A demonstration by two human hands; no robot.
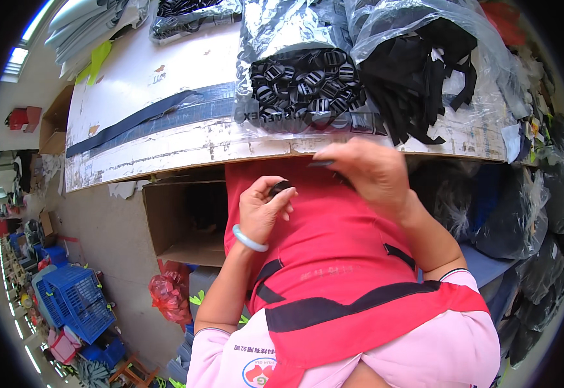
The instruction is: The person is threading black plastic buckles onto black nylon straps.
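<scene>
Above my red apron, my left hand [262, 205] is closed in a pinch on a small black piece [281, 187]. Too little of that piece shows to tell whether it is a buckle or webbing. My right hand [371, 173], blurred by motion, is up by the table edge with its fingers bent together. A dark flat piece [321, 163] sticks out at its fingertips. On the table beyond lies a clear bag of black plastic strap buckles [311, 84]. A heap of black webbing straps [414, 74] in clear plastic lies to its right.
The worn white tabletop [146, 84] carries a long dark strip [133, 123] and another bag of black parts [188, 16]. Grey sheets [88, 29] are stacked at the far left. Under the table stands an open cardboard box [185, 220]. Blue crates [78, 301] stand on the floor at left.
</scene>
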